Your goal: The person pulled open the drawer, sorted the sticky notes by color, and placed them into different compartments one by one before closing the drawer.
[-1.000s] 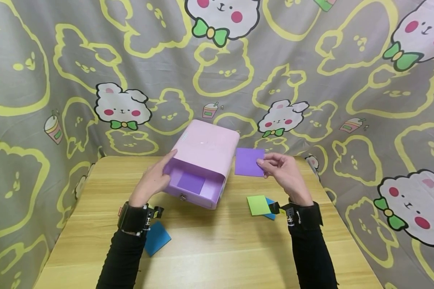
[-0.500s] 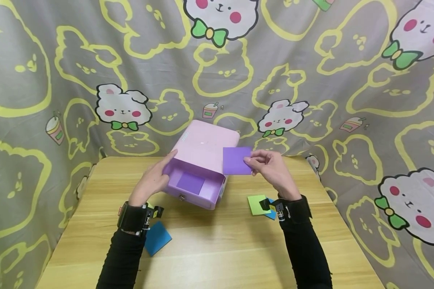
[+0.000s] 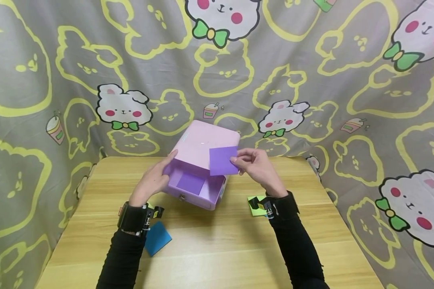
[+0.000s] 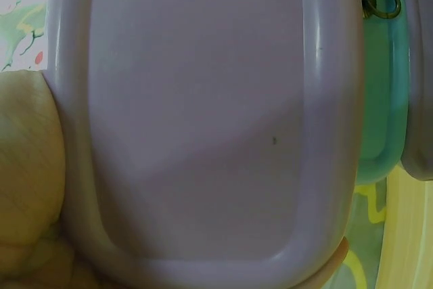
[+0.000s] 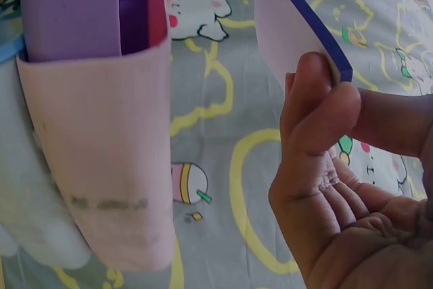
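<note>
In the head view a pink drawer cabinet (image 3: pixel 197 140) stands tilted on the table, its top lilac drawer (image 3: pixel 202 202) pulled out. A purple sticky-note pad (image 3: pixel 190 183) lies in that drawer. My left hand (image 3: pixel 151 182) holds the cabinet's left side near the drawer opening; in the left wrist view its palm (image 4: pixel 30 174) rests against a lilac panel (image 4: pixel 196 113). Another purple sticky-note pad (image 3: pixel 222 161) is pinched by one edge between thumb and fingers of my right hand (image 3: pixel 258 166), above the cabinet's right front corner. The right wrist view shows this pad's pale underside (image 5: pixel 291 32).
A green sticky-note pad (image 3: pixel 252 210) lies on the table (image 3: pixel 217 257), partly covered by my right wrist camera, with a bit of blue beneath. Near my left wrist lies a blue pad (image 3: pixel 158 238). A patterned curtain (image 3: pixel 224 72) stands behind the table.
My right hand has moved left with the purple sticky-note pad, from beside the cabinet to over its front right corner. My left hand and the drawer have stayed put.
</note>
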Demonstrator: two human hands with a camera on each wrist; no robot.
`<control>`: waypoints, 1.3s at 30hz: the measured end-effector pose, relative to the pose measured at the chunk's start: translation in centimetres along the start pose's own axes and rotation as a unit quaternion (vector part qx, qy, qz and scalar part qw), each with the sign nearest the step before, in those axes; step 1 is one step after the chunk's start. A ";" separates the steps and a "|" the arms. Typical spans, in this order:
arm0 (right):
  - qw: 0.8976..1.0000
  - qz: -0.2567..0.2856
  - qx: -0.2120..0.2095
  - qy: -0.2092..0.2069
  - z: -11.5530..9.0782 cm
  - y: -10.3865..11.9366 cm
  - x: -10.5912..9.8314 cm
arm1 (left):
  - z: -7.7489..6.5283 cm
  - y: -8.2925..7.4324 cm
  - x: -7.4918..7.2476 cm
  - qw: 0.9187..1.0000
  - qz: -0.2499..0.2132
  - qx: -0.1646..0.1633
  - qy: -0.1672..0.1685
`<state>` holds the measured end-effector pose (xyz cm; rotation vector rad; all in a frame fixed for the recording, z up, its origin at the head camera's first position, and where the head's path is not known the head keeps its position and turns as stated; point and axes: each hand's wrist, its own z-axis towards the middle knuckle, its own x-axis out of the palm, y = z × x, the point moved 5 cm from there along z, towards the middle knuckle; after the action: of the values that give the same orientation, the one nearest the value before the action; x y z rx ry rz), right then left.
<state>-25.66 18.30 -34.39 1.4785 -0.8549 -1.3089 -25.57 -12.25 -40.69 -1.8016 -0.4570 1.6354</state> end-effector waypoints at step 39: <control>0.998 -0.031 0.008 0.048 0.5 -0.5 8.3 | -0.1 -0.1 0.1 1.000 0.000 -0.014 0.007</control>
<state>-24.70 10.64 -37.45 1.5777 -0.7643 -1.2673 -25.48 -12.17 -40.68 -1.8324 -0.4751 1.6233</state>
